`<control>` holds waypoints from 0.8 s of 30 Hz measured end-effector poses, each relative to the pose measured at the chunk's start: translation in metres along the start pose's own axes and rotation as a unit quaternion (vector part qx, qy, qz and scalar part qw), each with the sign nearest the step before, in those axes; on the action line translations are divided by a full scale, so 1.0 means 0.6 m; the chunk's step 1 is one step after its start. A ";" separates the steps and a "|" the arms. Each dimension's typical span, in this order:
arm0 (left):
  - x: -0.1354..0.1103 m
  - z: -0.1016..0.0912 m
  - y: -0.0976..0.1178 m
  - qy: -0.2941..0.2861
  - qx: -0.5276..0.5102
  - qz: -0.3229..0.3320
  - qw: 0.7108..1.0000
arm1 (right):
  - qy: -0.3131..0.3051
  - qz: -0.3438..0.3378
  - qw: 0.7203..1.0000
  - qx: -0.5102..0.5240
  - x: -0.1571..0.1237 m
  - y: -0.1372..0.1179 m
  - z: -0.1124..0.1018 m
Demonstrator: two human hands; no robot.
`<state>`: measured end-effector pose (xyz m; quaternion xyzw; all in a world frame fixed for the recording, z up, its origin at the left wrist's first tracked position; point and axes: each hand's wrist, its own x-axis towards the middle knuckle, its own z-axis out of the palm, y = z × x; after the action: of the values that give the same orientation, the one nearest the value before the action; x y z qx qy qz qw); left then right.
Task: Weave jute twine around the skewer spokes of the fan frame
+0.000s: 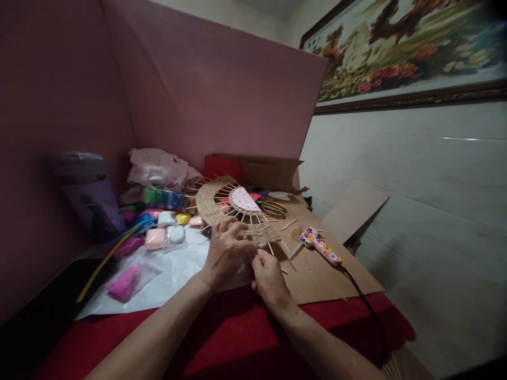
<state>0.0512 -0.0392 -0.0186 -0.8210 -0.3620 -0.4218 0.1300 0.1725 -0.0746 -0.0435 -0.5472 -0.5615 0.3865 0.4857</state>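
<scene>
A half-round craft piece (212, 203) of tan twine woven over thin wooden sticks stands tilted above the table. At its centre is a half circle of pink spotted cloth (244, 200). My left hand (227, 250) is on the near part of the woven band, fingers curled over it and thumb toward the right. Just to its right, my right hand (271, 279) is closed in a pinch at the band's lower edge, its fingertips meeting the left hand's. What sits between those right fingertips is hidden.
A flowered glue gun (320, 247) with a black cord lies on the cardboard (336, 277) at right, near loose sticks (289, 224). Bagged coloured clay (156, 238) and a pink packet (125, 282) lie left on white sheeting. A purple tumbler (92, 203) stands far left.
</scene>
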 end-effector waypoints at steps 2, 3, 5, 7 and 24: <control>-0.001 -0.002 -0.001 0.027 -0.006 -0.003 1.000 | 0.013 -0.013 1.000 0.000 0.001 0.002 0.000; -0.001 -0.003 0.000 0.040 -0.008 -0.011 0.999 | 0.015 -0.019 1.000 -0.001 0.002 0.002 0.000; 0.000 -0.004 0.001 0.060 -0.009 -0.035 0.998 | 0.015 -0.025 1.000 -0.003 0.002 0.004 0.000; 0.001 -0.004 0.003 0.073 -0.013 -0.057 0.996 | 0.011 -0.026 1.000 -0.003 0.001 0.004 -0.001; 0.000 0.004 0.024 0.021 -0.081 -0.018 0.996 | 0.011 -0.001 1.000 0.028 0.000 -0.009 -0.002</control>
<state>0.0625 -0.0480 -0.0186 -0.8133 -0.3387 -0.4689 0.0630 0.1726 -0.0753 -0.0382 -0.5369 -0.5453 0.3957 0.5077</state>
